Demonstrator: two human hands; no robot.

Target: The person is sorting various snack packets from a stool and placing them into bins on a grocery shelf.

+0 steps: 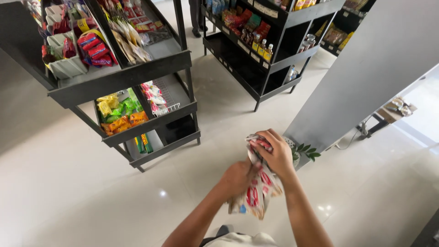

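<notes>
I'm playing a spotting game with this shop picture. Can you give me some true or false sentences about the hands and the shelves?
1. Both hands hold a bunch of red and white plastic snack packets. True: the left hand and the right hand both grip it.
2. The black metal shelf rack is bare. False: it holds colourful packets.
3. The hands are touching the rack. False: they are apart from it, above the shiny pale tiled floor.
4. A small green leafy plant sits beside the grey wall panel. True.
5. The packets are blue and green. False: red and white.
</notes>
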